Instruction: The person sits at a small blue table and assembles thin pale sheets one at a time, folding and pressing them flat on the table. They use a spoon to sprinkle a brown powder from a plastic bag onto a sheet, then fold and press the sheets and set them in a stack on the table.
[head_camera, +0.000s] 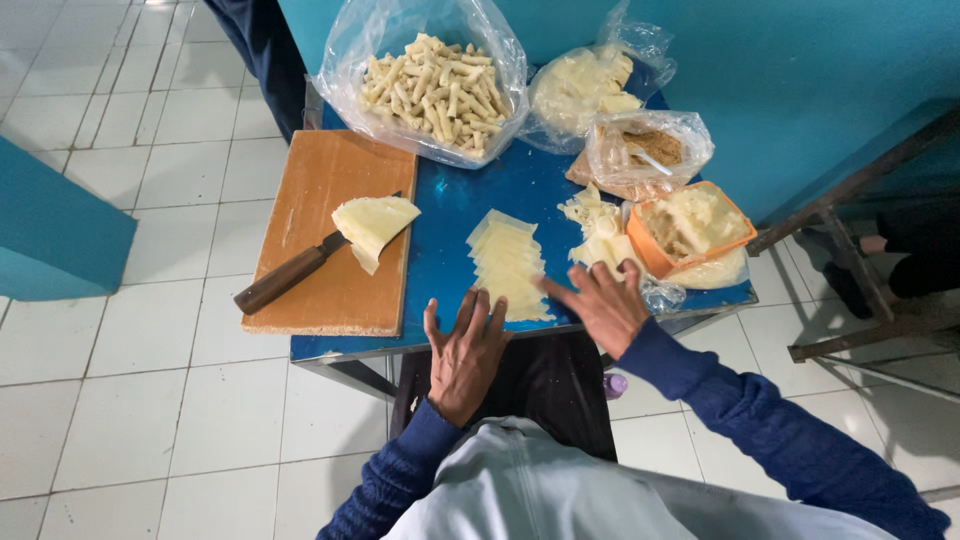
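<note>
Far left of the frame is white tiled floor, with a teal panel cutting in at the left edge. Left of centre, a wooden cutting board lies on a small blue table, overhanging its left side. On the board a knife with a dark wooden handle points up and right, its blade tucked under a pale folded sheet of dough.

Above, at the top centre, an open clear bag of short pale rolled sticks stands on the table's far side.

In the middle of the frame sits a fanned stack of thin pale square wrappers. The left hand hovers at the table's near edge just below the stack, palm down, fingers spread apart and holding nothing. Just to the right, the right hand also has its fingers apart, fingertips touching the lower right of the stack.

Further right lie loose wrapper pieces, an orange tub of pale filling, a bag of brown crumbs, and another bag of pale sheets at upper right.
</note>
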